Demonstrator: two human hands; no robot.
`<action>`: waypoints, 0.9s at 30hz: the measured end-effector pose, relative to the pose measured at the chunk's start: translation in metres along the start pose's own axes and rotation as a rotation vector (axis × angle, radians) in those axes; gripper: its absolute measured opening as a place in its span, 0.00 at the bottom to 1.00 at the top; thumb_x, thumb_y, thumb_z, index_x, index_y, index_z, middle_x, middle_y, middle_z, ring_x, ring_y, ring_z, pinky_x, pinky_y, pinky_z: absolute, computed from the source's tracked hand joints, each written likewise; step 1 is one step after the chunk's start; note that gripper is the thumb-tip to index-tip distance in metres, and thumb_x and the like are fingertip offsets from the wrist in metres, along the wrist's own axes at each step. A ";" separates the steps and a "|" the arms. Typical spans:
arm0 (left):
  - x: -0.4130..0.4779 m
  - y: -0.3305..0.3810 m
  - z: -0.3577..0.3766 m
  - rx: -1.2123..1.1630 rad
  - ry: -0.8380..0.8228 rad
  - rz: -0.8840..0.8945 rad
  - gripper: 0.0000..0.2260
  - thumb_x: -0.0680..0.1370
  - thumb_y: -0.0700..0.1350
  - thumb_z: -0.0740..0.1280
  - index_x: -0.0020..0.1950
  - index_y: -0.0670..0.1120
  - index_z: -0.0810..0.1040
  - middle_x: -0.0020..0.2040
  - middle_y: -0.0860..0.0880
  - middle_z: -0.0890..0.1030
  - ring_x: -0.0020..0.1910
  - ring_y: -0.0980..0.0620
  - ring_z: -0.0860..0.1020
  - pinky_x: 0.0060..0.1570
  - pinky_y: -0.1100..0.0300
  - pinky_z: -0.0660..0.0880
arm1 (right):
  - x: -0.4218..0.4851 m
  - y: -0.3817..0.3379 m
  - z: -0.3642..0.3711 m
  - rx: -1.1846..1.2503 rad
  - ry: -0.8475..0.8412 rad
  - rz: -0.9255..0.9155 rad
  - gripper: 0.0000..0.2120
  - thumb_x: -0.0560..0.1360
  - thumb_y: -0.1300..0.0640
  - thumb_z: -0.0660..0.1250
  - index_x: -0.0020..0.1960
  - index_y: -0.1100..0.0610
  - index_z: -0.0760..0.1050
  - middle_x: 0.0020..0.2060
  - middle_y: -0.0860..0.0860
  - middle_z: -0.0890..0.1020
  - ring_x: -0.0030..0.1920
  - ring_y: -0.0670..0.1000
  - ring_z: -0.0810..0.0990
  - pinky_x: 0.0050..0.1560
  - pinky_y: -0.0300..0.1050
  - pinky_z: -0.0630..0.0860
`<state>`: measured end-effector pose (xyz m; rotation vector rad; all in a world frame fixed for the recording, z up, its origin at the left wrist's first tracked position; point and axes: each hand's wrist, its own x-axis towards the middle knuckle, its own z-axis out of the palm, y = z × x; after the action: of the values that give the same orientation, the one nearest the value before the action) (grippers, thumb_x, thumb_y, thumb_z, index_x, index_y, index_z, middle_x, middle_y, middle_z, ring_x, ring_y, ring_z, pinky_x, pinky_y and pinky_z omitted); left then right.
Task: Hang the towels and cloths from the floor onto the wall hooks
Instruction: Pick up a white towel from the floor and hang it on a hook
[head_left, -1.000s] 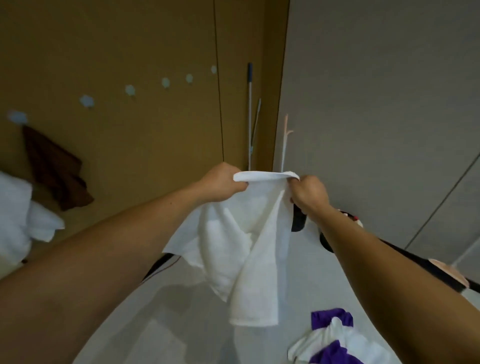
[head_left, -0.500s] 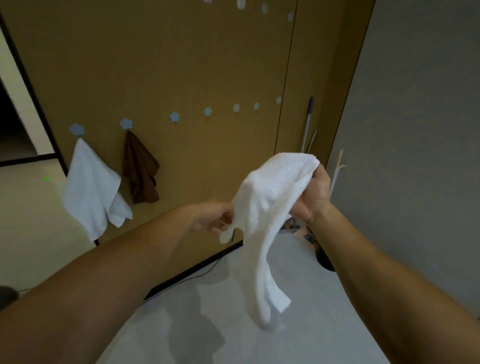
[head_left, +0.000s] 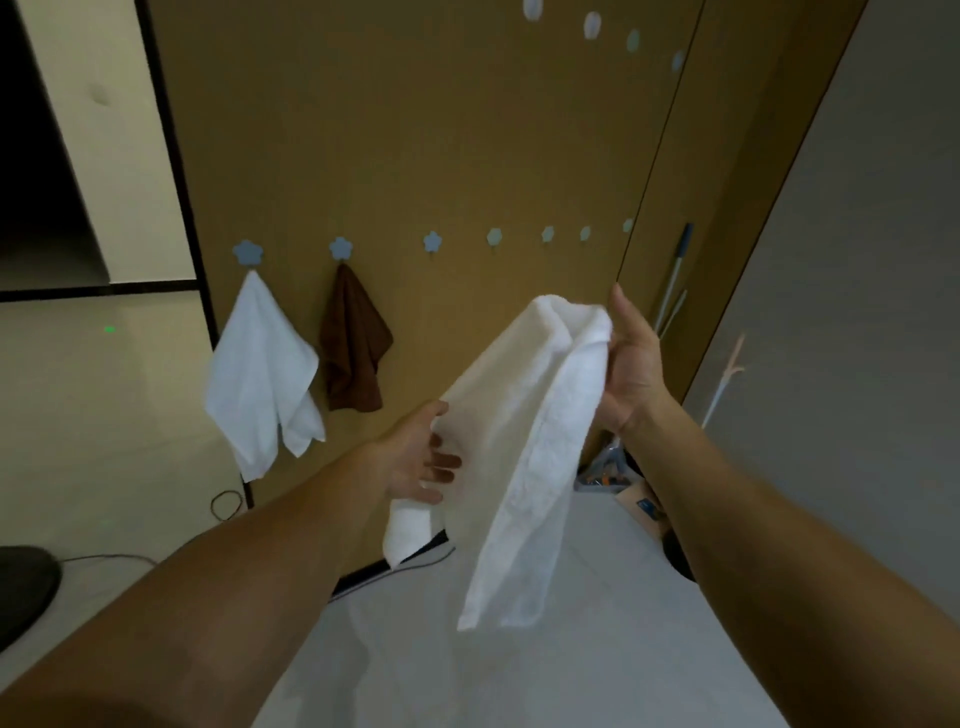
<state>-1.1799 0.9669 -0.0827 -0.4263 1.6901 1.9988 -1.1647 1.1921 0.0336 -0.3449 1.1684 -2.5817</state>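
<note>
Landmark: the brown wall (head_left: 467, 156), straight ahead, with two rows of flower-shaped hooks.
Held towel: a white towel (head_left: 524, 441) hangs in the air in front of the wall, to the right of the two hung pieces. It runs from a bunched top corner down to a loose lower edge above the floor (head_left: 571, 665).
Right hand: the right hand (head_left: 631, 364) grasps the bunched top of the held towel. Its thumb points up towards the wall and its fingers are hidden behind the cloth.
Left hand: the left hand (head_left: 415, 460) is released, palm turned up and fingers loosely spread. It touches the towel's left edge, and a short fold of the towel hangs below it.
Hung towel: a second white towel (head_left: 260, 374) hangs on the wall from the leftmost hook (head_left: 248, 252) of the lower row.
Brown cloth: a brown cloth (head_left: 353, 343) hangs on the wall from the next hook (head_left: 341, 248), just right of the hung towel.
Other hooks: further hooks (head_left: 432, 241) run rightward along the wall in the same row.
Mop handle: a thin pole (head_left: 675, 275) leans in the wall's right corner.
Cable: a looped cable (head_left: 226, 504) lies at the foot of the wall, left side.
</note>
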 end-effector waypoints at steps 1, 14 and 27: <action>-0.001 0.003 -0.012 -0.012 -0.011 -0.010 0.29 0.72 0.65 0.63 0.59 0.42 0.73 0.53 0.41 0.80 0.54 0.42 0.76 0.60 0.44 0.71 | 0.005 0.003 0.006 -0.020 0.017 -0.016 0.26 0.70 0.41 0.71 0.57 0.61 0.80 0.52 0.58 0.81 0.52 0.59 0.80 0.64 0.59 0.71; -0.030 0.049 -0.095 0.119 0.006 0.064 0.09 0.75 0.38 0.70 0.53 0.36 0.79 0.54 0.40 0.81 0.53 0.44 0.80 0.51 0.52 0.78 | 0.060 0.027 0.011 -0.812 0.495 0.029 0.23 0.69 0.66 0.63 0.64 0.58 0.75 0.54 0.57 0.78 0.52 0.60 0.79 0.53 0.56 0.79; -0.033 0.092 -0.128 0.336 0.170 -0.060 0.20 0.70 0.46 0.76 0.59 0.39 0.79 0.50 0.41 0.84 0.47 0.44 0.84 0.43 0.54 0.80 | 0.099 0.035 -0.096 -0.967 0.618 0.067 0.17 0.77 0.65 0.62 0.65 0.60 0.74 0.45 0.54 0.77 0.43 0.53 0.76 0.41 0.47 0.75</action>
<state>-1.2123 0.8252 -0.0127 -0.5294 2.0456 1.6316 -1.2833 1.2016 -0.0446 0.3470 2.5375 -1.9032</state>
